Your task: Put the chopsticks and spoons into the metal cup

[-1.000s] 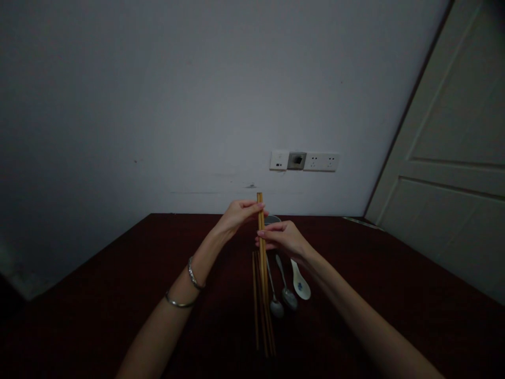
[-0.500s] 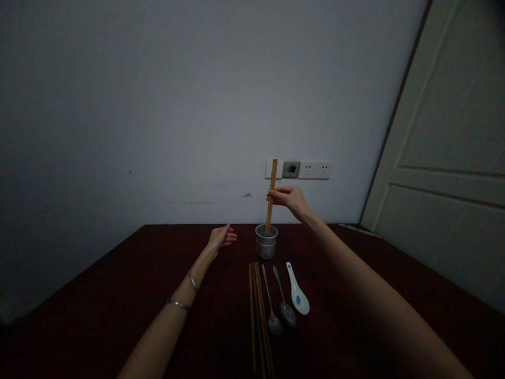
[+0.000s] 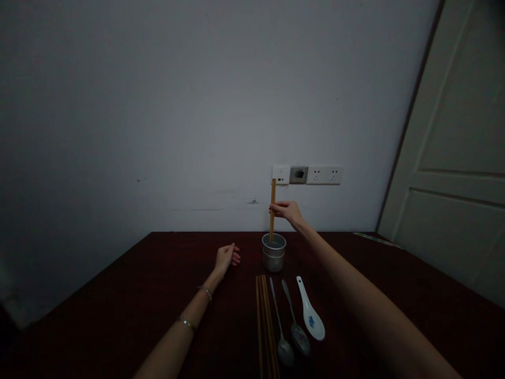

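In my right hand (image 3: 287, 211) is an upright pair of wooden chopsticks (image 3: 272, 223), pinched between thumb and fingers. Their lower ends are inside the grey metal cup (image 3: 273, 260); whether they touch its bottom is hidden. To the left of the cup, apart from it, my left hand (image 3: 226, 258) is empty, with loosely curled fingers a little apart. In front of the cup lie several more chopsticks (image 3: 265, 321), two metal spoons (image 3: 284, 350) (image 3: 300, 337) and a white ceramic soup spoon (image 3: 313, 319) with a blue mark, side by side.
The dark red table (image 3: 177, 273) meets a pale wall (image 3: 205, 131) at its back edge. Sockets and a switch plate (image 3: 306, 175) sit on the wall behind the cup. A light panelled door (image 3: 457, 158) stands at the right. A thin strip (image 3: 376, 239) lies by the far right edge.
My right hand has lowered the chopsticks further into the cup. My left hand's fingers have curled in somewhat. The whole view has shifted slightly, so things sit lower and further right.
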